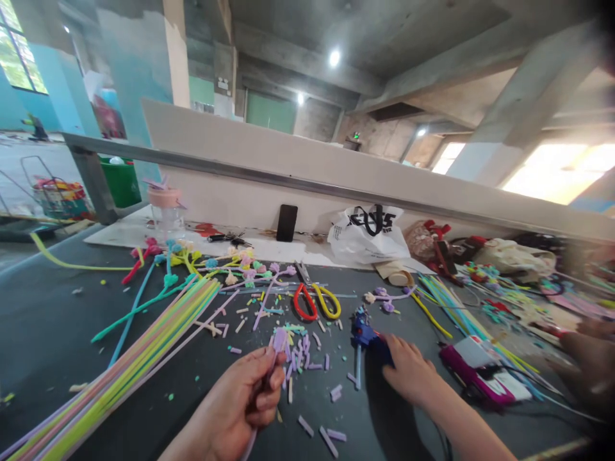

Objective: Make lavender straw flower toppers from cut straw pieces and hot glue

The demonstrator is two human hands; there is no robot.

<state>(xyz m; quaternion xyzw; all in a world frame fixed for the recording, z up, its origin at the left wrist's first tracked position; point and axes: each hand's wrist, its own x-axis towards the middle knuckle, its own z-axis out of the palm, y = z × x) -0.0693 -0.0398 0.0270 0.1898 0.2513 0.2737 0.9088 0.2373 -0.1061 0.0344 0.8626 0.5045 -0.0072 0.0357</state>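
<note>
My left hand (257, 390) is closed around a purple pipe cleaner (280, 340), its thicker tip standing up between thumb and fingers and its stem running down below the palm. To the right, my right hand (410, 368) is wrapped over the dark handle of a blue glue gun (364, 333); some of its fingers are hidden. A glue stick (358, 366) lies beside the gun. Between my hands are scattered short purple pipe cleaner pieces (300, 352). Beyond them lie scissors (317, 301) with one red and one yellow handle.
Long pipe cleaners (158, 349) lie bundled at left, with finished-looking fuzzy flower stems (250, 272) behind. A phone (287, 223) leans on the back board near a white bag (368, 234). At right are a magenta power strip (473, 378) and another person's blurred hand (589, 358).
</note>
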